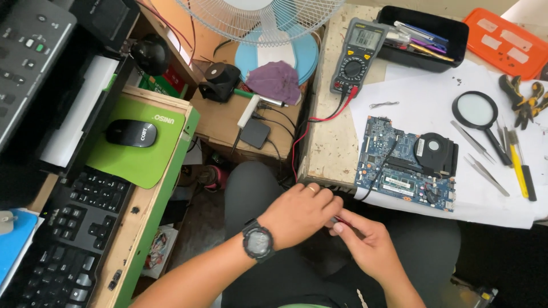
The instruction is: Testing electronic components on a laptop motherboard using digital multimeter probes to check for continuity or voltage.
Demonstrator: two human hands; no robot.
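Hands meet below the desk's front edge: the left hand and right hand pinch the red probe between closed fingertips, its lead running up to the multimeter at the back edge. Step in hand looks like readying the probe; next calls for reaching the blue circuit board on white paper.

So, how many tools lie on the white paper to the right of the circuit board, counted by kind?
Magnifying glass: 1
Tweezers: 2
Pliers: 1
Yellow-handled screwdriver: 1
Total: 5
Both hands, left hand and right hand, are below the bench at the red probe, not on these tools.
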